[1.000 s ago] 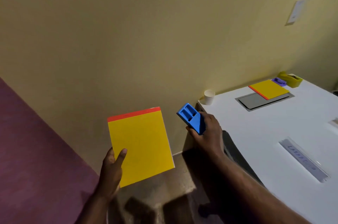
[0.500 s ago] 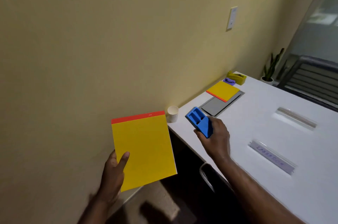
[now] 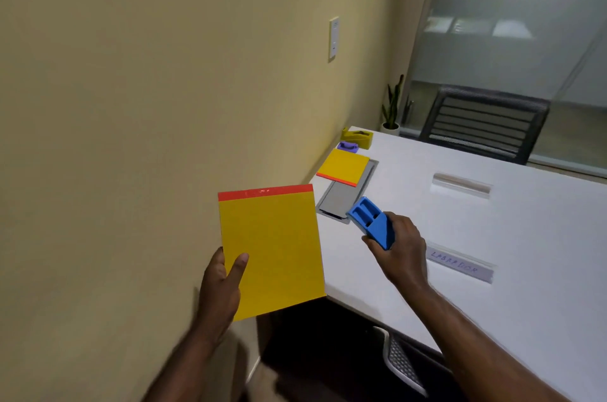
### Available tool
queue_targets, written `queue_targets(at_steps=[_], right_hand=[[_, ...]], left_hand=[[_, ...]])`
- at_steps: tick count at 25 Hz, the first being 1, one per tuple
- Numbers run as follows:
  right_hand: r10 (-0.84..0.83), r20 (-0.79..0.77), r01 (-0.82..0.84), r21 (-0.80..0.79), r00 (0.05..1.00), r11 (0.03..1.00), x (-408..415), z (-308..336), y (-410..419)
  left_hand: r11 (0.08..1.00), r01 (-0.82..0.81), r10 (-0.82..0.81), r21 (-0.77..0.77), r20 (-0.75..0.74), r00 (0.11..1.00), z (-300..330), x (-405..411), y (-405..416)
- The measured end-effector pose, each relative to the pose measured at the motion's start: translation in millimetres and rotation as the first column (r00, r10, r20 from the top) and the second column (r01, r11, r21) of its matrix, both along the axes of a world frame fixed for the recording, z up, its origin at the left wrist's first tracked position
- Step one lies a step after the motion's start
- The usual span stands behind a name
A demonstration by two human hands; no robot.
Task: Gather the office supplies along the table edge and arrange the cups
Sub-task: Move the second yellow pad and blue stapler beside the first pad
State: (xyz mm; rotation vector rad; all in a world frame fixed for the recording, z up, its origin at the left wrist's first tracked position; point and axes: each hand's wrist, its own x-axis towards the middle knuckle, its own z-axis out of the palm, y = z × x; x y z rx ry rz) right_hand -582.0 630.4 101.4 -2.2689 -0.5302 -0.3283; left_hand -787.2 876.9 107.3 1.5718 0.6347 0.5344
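My left hand (image 3: 220, 290) grips a yellow notepad with a red top strip (image 3: 272, 247), held upright off the table's near left corner. My right hand (image 3: 399, 248) holds a blue plastic organizer (image 3: 371, 225) tilted above the white table (image 3: 492, 221). Along the wall edge lie a second yellow notepad (image 3: 345, 167) on a grey panel (image 3: 341, 196), a purple item (image 3: 348, 146) and a yellow-green tape dispenser (image 3: 358, 137). The held pad hides the paper cup at the corner.
Two clear name-plate holders lie on the table, one labelled (image 3: 461, 265) near my right wrist and one farther off (image 3: 461, 183). A dark chair (image 3: 483, 122) stands behind the far edge, a potted plant (image 3: 391, 109) in the corner. A grey chair part (image 3: 402, 365) sits below.
My view has swung right and toward the table. Both hands moved over the table corner with their objects; the cup has disappeared behind the held notepad.
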Motion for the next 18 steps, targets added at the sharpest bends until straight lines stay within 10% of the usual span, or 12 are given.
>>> queue_targets(at_steps=[18], right_hand=[[-0.173,-0.142,0.171,-0.023,0.975,0.985,117.3,-64.5,14.2]], left_hand=[[0.930,0.323,-0.245,0.174,-0.361,0.900,-26.2,319.3,65.6]])
